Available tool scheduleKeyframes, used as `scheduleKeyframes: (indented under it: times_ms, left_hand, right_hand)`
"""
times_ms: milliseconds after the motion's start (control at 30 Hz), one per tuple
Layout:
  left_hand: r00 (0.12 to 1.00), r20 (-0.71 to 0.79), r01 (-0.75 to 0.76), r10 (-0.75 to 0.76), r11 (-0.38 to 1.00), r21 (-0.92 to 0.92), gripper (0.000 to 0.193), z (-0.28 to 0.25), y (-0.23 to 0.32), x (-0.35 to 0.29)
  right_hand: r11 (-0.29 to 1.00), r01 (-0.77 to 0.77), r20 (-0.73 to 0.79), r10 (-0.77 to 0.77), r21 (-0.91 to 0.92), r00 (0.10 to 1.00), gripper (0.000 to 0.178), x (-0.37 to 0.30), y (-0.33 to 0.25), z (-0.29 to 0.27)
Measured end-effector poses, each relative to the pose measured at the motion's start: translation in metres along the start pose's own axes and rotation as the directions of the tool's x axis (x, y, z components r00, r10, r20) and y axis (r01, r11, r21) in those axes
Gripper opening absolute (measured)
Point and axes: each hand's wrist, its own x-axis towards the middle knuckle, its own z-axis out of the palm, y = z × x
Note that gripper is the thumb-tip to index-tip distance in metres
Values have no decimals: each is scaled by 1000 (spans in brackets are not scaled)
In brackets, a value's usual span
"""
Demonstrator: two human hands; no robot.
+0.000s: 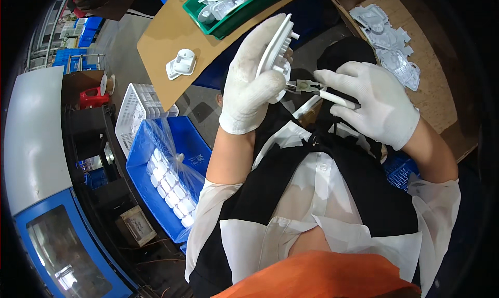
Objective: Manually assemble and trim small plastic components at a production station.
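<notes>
Raised above my lap, my left hand (pixel 248 82), in a white knit glove, grips a white plastic molded part (pixel 275 46) tilted on edge, its ribbed and pegged side facing right. In my gloved right hand (pixel 371 98) is a pair of nippers (pixel 306 86) with pale handles. Their metal jaws reach to the lower edge of the part, beside my left thumb. Whether the jaws are closed on the plastic I cannot tell. Two similar white parts (pixel 183 63) lie on the brown tabletop (pixel 156 43) to the left.
A green bin (pixel 221 25) of white parts stands on the table. To the left, a blue crate (pixel 138 165) lined with clear film holds rows of white pieces, beside a white basket (pixel 138 103). A cardboard box (pixel 434 69) with white pieces is at right; a machine (pixel 39 142) stands far left.
</notes>
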Motion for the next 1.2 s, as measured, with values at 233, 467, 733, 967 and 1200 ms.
scheduleKeyframes:
  times_ms: [233,467,733,967,1200]
  left_hand:
    - [999,27,-20,18,994,106,75,-3,-2,-3]
    - [999,50,10,-15,996,91,74,-1,-6,-3]
    - [988,-9,155,-157,969,194,78,-1,-23,-6]
    - [969,57,230,-242,959,165,71,-20,-68,-8]
    - [924,-19,376,-383,915,-147,50,-45,-113,32]
  right_hand:
    - [995,-63,81,69,-75,994,48,3,-11,-5]
    - [984,-98,177,124,-147,976,41,14,-17,-12]
    - [984,-79,310,126,-159,943,29,16,-2,6]
    - [987,-103,335,140,-125,932,23,5,17,46]
    - [945,-328,141,324,8,935,24,-25,46,58]
